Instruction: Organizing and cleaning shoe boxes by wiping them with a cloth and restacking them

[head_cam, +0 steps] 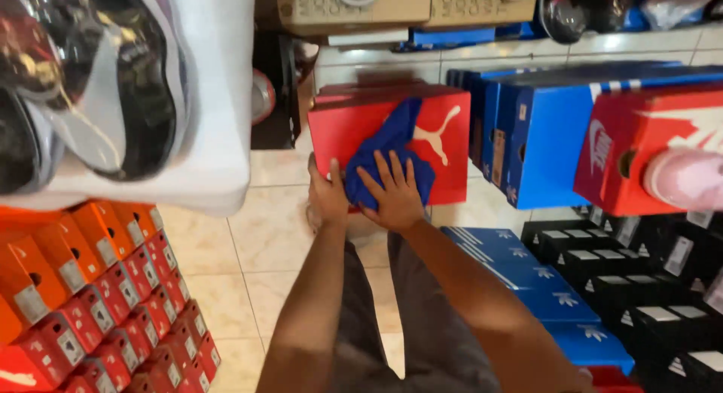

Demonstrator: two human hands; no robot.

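From the head view, we see a red shoebox with its long axis level, left to right. Our left hand grips its lower left edge; our right hand presses a blue cloth against its front, fingers spread upward.

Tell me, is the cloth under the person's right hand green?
No, the cloth under the right hand is blue, and it lies against the red shoebox that the left hand steadies at its lower edge.
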